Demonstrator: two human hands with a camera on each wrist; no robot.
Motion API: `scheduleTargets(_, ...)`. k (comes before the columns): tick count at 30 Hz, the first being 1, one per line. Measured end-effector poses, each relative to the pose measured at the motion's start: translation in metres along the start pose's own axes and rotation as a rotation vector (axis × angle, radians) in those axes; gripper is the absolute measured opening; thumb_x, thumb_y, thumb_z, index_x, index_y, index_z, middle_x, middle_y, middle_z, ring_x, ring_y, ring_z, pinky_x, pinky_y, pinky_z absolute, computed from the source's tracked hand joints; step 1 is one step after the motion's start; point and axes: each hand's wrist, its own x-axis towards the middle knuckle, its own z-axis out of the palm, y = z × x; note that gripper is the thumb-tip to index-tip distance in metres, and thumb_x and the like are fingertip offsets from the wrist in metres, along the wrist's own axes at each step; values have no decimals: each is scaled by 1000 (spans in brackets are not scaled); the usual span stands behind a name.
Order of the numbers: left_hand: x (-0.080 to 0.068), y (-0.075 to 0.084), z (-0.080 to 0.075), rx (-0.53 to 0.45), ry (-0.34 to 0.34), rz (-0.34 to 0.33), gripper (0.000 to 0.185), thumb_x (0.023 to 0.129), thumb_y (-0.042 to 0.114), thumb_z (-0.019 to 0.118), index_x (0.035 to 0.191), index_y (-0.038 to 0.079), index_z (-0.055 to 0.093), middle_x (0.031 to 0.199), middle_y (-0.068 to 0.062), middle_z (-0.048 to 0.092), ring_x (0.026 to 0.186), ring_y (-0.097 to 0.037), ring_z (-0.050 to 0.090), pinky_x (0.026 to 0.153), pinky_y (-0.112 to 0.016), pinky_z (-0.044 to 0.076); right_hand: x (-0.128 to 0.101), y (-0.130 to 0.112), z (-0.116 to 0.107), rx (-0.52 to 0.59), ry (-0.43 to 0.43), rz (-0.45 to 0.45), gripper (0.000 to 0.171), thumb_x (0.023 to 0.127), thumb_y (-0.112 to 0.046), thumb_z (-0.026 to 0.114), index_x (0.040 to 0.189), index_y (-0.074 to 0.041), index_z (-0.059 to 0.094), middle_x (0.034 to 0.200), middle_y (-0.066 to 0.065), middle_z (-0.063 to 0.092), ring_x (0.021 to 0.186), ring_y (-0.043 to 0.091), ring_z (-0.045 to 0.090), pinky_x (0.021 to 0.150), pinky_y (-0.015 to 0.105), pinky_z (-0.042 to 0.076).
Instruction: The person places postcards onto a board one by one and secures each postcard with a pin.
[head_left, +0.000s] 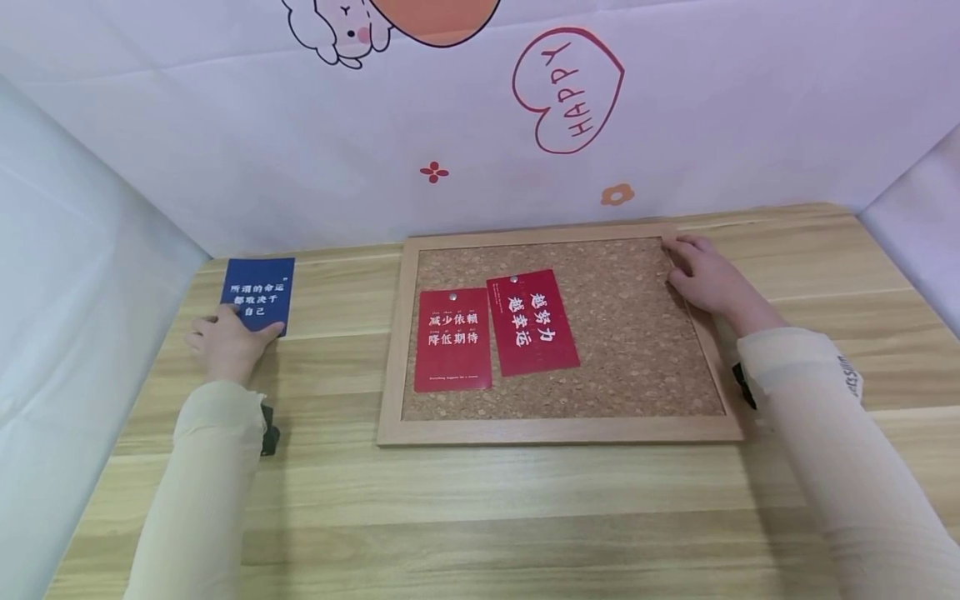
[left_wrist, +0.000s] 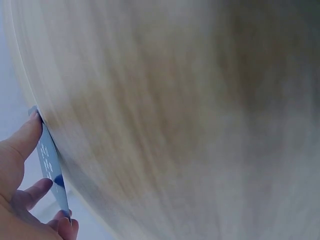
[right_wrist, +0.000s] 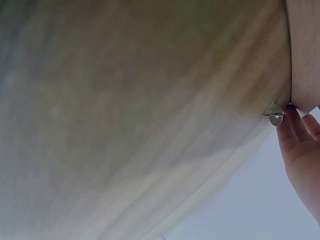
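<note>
A blue card [head_left: 258,279] with white writing lies at the table's back left, pinched by my left hand [head_left: 232,342]. In the left wrist view this card [left_wrist: 54,175] is tilted, with the thumb at one end and other fingers along it. A wood-framed cork board [head_left: 622,333] bears two red cards, a left one [head_left: 452,358] and a slanted right one [head_left: 532,325], each with a pin at its top. My right hand [head_left: 712,279] is at the board's far right corner, fingers bent. A metal thumbtack [right_wrist: 275,115] is at its fingertips; whether it is pinched is unclear.
Behind the board rises a white printed backdrop [head_left: 337,150]; a white sheet [head_left: 75,292] hangs at the left. A white object [head_left: 851,379] with lettering sits partly hidden behind my right sleeve. The wooden table [head_left: 487,517] extends in front.
</note>
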Motion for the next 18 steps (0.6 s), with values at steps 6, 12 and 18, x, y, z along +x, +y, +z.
scheduleTargets(6,-2,0,-1,-14,43,-3,85,88,41,64,146,-6,24,139,-44,25,125,-52,25,108,-58,16,0,0,0,-6,-2,3,58,99,-19,32,150,3,16,154,34,9,137,56,15,111,66,15)
scheduleTargets(12,-1,-3,0,-17,70,-3,87,86,43,67,147,-3,25,138,-44,27,125,-52,25,110,-59,14,0,-1,0,-16,-6,9,58,99,-18,34,150,4,16,153,34,9,137,56,15,111,65,16)
scheduleTargets(18,-1,-2,0,-47,104,-6,83,85,43,69,145,-1,31,138,-43,28,126,-50,25,112,-57,14,0,-2,0,-14,-8,13,58,99,-18,33,150,5,16,153,34,9,137,56,15,111,65,16)
